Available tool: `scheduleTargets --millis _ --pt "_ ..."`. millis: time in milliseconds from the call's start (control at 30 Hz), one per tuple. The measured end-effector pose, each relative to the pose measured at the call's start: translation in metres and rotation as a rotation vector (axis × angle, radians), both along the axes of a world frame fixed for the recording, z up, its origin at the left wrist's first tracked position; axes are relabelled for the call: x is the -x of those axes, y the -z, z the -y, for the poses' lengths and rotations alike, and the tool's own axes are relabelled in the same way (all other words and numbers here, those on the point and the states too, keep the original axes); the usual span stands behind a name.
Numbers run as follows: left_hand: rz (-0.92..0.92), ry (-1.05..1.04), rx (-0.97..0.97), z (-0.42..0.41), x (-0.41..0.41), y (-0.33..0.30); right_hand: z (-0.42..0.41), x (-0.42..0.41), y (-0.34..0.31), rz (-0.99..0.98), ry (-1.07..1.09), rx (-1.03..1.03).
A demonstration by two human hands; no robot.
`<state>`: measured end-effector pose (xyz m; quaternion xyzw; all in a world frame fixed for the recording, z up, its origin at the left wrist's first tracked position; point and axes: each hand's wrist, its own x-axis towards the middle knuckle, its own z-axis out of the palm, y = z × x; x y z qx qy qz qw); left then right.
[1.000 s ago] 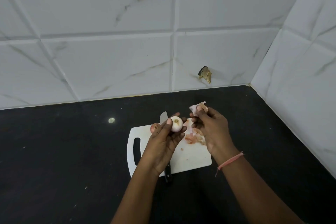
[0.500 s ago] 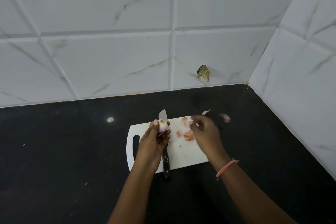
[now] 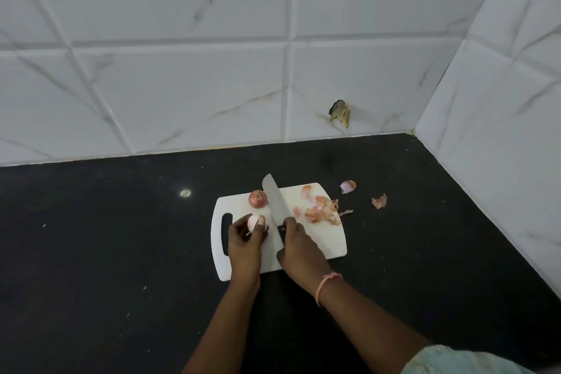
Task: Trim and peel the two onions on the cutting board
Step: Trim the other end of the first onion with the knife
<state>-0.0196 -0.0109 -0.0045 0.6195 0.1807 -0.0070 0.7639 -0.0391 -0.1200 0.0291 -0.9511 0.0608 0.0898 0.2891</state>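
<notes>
A white cutting board lies on the black counter. My left hand holds a pale peeled onion down near the board's left side. An unpeeled reddish onion sits at the board's far edge, just beyond it. My right hand grips the handle of a knife, whose blade points away between the two onions and the peels. A pile of onion skins lies on the board's right half.
Two loose onion skins, one and another, lie on the black counter right of the board. White marble-tiled walls close the back and right side. A chipped spot marks the back wall.
My right hand dropped the peel and took hold of the knife handle. My left hand lowered the peeled onion onto the board. Two skins now lie on the counter.
</notes>
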Motion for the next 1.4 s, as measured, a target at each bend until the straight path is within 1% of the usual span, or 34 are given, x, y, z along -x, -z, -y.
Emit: scheduleTargets --millis 167,267,333,467,500,567,700,800,867,1000,1067,1133,1200,1233,1300,1400 --pt "-0.012 -0.025 -0.001 0.001 -0.002 0.004 0.035 0.019 0.007 -0.054 0.058 0.051" --pt "-0.014 -0.031 0.017 0.001 -0.005 0.006 0.061 0.031 0.01 -0.028 0.171 0.064" --pt "-0.016 -0.026 0.023 0.0 -0.006 0.008 0.075 0.036 0.009 0.043 0.264 0.016" --pt "-0.013 -0.027 0.033 0.001 -0.008 0.01 0.089 0.039 0.002 0.217 0.45 -0.197" --pt "-0.013 -0.029 0.034 0.001 -0.009 0.01 0.09 0.039 0.0 0.242 0.46 -0.223" --pt "-0.017 -0.032 0.03 0.001 -0.01 0.01 0.088 0.037 -0.006 0.262 0.407 -0.27" --pt "-0.026 -0.061 0.073 0.003 -0.012 0.008 0.064 0.04 -0.007 0.12 0.263 -0.412" --pt "-0.034 -0.064 0.056 0.004 -0.013 0.009 0.05 0.049 0.006 0.055 0.23 -0.383" --pt "-0.036 -0.057 0.032 0.003 -0.013 0.012 0.054 0.053 0.011 0.034 0.262 -0.344" --pt "-0.035 -0.05 0.019 0.002 -0.014 0.013 0.081 0.053 0.011 0.083 0.435 -0.233" --pt "-0.038 -0.063 0.005 0.003 -0.014 0.009 0.091 0.052 0.01 0.13 0.548 -0.271" --pt "-0.01 -0.054 -0.085 0.007 -0.014 0.002 0.094 0.05 0.006 0.18 0.612 -0.363" --pt "0.06 0.012 -0.252 0.011 -0.014 -0.004 0.092 0.049 0.0 0.212 0.591 -0.441" --pt "0.101 0.065 -0.303 0.015 -0.016 -0.006 0.088 0.047 -0.003 0.209 0.559 -0.476" --pt "0.172 0.186 -0.359 0.023 -0.02 -0.01 0.08 0.042 -0.007 0.184 0.493 -0.521" --pt "0.234 0.357 -0.426 0.033 -0.031 -0.009 0.07 0.03 -0.009 0.175 0.43 -0.497"
